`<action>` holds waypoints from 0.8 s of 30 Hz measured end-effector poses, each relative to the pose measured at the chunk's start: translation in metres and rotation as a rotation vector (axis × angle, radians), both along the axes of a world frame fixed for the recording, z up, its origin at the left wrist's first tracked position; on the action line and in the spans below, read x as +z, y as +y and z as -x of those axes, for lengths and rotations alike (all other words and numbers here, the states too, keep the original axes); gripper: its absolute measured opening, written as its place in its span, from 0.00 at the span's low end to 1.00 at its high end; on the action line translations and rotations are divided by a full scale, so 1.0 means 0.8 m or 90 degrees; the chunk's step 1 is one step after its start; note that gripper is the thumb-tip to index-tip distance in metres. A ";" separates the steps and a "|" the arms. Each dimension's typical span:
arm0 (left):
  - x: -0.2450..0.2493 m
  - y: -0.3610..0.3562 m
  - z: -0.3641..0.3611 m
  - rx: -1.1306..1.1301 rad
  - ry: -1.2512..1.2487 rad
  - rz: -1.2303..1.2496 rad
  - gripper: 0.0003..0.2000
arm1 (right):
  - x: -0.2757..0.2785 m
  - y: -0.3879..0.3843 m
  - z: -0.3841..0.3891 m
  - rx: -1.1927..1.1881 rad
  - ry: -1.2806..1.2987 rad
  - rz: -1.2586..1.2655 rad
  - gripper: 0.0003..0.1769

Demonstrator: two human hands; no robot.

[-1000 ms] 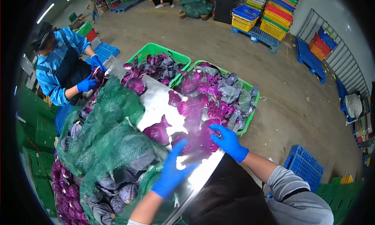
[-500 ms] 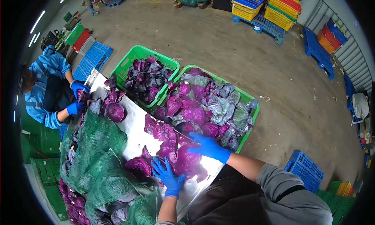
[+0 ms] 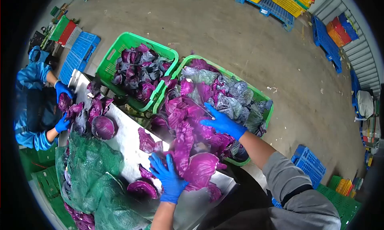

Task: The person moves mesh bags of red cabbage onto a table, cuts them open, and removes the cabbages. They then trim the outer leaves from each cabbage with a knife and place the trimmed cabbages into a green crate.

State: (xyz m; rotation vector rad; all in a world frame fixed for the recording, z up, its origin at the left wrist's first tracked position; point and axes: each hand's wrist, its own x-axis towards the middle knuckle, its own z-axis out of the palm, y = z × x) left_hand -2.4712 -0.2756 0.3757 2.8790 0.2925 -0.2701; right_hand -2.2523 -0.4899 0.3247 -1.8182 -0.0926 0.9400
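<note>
Loose purple cabbage leaves (image 3: pixel 192 150) are heaped at the edge of the steel table (image 3: pixel 128 138), beside a green crate (image 3: pixel 260 96). The gloved left hand (image 3: pixel 168 178) lies on them, grip released, fingers spread. The gloved right hand (image 3: pixel 223 123) rests on top of the heap; whether its grip is released or clenched cannot be told.
</note>
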 end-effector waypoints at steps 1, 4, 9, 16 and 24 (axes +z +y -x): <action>0.009 -0.007 -0.031 -0.013 0.050 -0.012 0.63 | -0.037 0.005 -0.002 0.022 -0.038 0.039 0.52; 0.030 -0.025 -0.134 -0.073 0.175 -0.072 0.62 | -0.078 0.011 -0.008 0.027 -0.032 -0.030 0.50; -0.144 -0.035 -0.221 -0.105 0.424 -0.054 0.58 | -0.203 0.002 -0.025 0.053 0.117 -0.225 0.45; -0.203 -0.081 -0.204 -0.265 0.082 0.351 0.27 | -0.096 -0.053 -0.011 -0.055 0.046 -0.150 0.47; -0.189 -0.255 -0.238 -0.422 0.075 0.114 0.36 | -0.062 -0.207 0.038 -0.354 0.078 -0.174 0.41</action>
